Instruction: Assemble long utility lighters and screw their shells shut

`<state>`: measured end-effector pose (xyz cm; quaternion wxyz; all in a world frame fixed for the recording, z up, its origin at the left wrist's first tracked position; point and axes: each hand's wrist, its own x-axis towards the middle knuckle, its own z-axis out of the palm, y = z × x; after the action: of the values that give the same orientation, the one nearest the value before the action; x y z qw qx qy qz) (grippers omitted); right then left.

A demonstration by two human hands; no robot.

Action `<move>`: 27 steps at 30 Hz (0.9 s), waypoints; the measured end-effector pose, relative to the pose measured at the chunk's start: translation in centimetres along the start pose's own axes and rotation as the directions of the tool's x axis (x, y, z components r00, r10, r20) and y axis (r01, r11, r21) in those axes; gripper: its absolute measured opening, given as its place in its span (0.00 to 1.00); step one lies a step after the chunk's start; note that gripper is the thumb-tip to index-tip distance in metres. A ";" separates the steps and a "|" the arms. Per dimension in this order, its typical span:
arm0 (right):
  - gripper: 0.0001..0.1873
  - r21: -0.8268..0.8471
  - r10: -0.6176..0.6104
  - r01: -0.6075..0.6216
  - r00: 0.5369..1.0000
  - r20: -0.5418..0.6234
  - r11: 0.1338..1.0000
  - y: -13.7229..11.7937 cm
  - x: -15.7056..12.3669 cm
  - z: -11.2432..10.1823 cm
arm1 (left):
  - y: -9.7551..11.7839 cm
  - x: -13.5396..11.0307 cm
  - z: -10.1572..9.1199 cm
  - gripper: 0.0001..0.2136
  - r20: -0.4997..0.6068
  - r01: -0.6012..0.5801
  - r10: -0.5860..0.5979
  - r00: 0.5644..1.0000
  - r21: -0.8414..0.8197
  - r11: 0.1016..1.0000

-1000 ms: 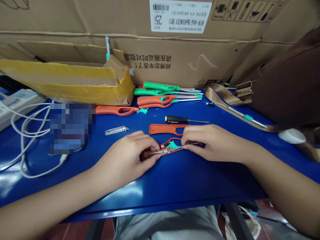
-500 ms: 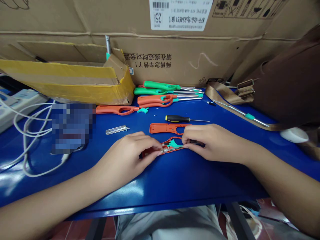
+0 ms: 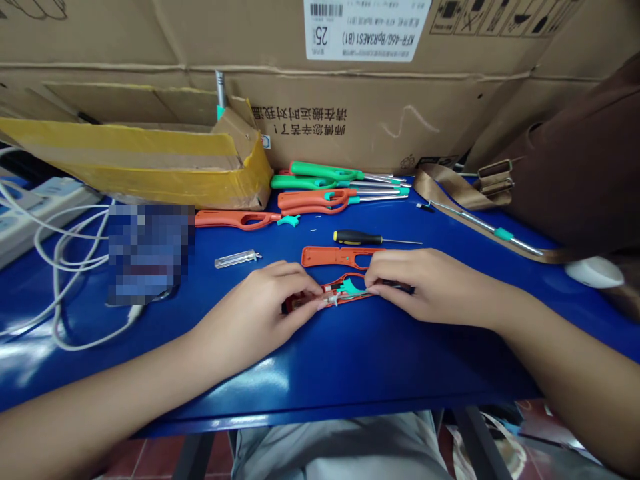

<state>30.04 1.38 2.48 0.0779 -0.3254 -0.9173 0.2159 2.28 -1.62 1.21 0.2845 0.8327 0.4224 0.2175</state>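
Observation:
An opened orange lighter half-shell (image 3: 357, 298) lies between my hands, its inner side up. In it sit a green trigger (image 3: 353, 287) and small metal parts. My left hand (image 3: 275, 293) pinches a clear fuel tank with a pale valve end (image 3: 332, 300) at the shell's left end; the fingers hide much of it. Closed on the shell's front end, my right hand (image 3: 420, 283) covers what lies beneath its fingertips. A dark piece shows under those fingers. Just behind is the other orange half-shell (image 3: 325, 257). A second clear fuel tank (image 3: 235, 259) lies left of it.
A black and yellow screwdriver (image 3: 357, 237) lies behind the shells. Several green and orange lighters (image 3: 315, 200) are farther back. A taped carton (image 3: 190, 167), white cables (image 3: 60, 280) and a power strip (image 3: 65, 200) stand left. A metal lighter tube (image 3: 470, 220) rests on a brown strap at right.
The fuel tank's valve end has shifted slightly and shows more clearly beside my left fingertips. My right hand keeps its hold. The whole view has moved a little.

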 end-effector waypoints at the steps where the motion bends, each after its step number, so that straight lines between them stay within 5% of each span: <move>1: 0.07 0.000 0.000 0.000 1.000 -0.003 1.000 0.0 0.0 0.1 | -0.1 0.0 0.0 0.05 -0.009 0.005 -0.005 1.000 -0.018 1.000; 9: 0.06 -0.005 0.022 -0.022 0.999 -0.028 1.000 0.0 0.2 0.4 | -0.5 0.2 0.2 0.05 -0.037 -0.043 0.042 0.998 -0.024 0.999; 27: 0.07 -0.057 0.039 -0.038 0.999 0.007 0.998 -0.5 0.3 0.2 | -0.7 0.1 -0.5 0.08 0.006 -0.192 0.198 0.980 0.272 0.943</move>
<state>29.49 1.10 2.53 0.0609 -0.3443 -0.9170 0.1922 1.66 -1.12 1.12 0.1405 0.8990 0.3667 0.1937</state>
